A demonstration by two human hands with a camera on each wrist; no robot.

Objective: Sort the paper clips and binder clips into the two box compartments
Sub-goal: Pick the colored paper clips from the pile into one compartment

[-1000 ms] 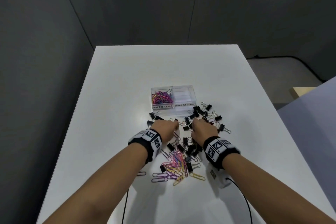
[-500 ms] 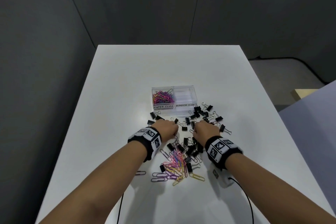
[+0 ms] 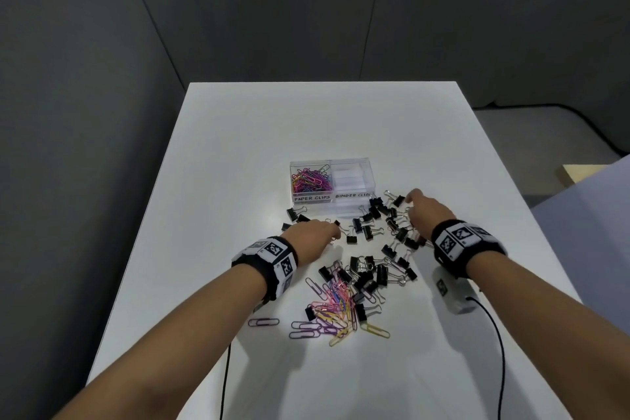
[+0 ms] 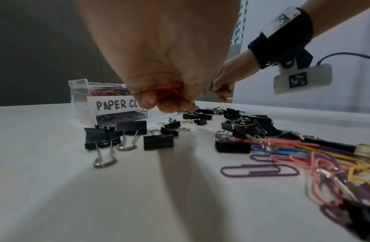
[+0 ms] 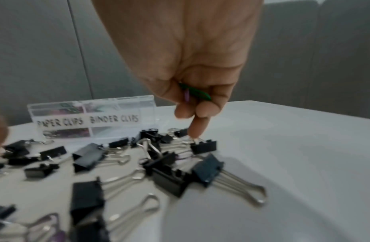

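Observation:
A clear two-compartment box [image 3: 370, 181] stands mid-table; its left side, labelled PAPER CLIPS, holds coloured paper clips [image 3: 310, 179], and the BINDER CLIPS side looks bare. Black binder clips [image 3: 375, 215] lie scattered in front of the box, and a mixed heap of paper clips [image 3: 335, 307] lies nearer me. My left hand [image 3: 315, 237] has its fingers curled round orange paper clips [image 4: 165, 89] just above the table. My right hand [image 3: 426, 213] holds green and purple paper clips [image 5: 195, 94] in curled fingers, while its index finger [image 5: 197, 129] points down onto a binder clip [image 5: 203, 147].
The white table [image 3: 306, 119] ends at grey walls behind and to the left. A white wrist camera [image 3: 453, 293] with a black cable hangs under my right wrist. A lone purple paper clip [image 3: 263, 321] lies left of the heap.
My right hand has moved to the right and farther away, out over the binder clips at the box's right end. My left hand has stayed about where it was.

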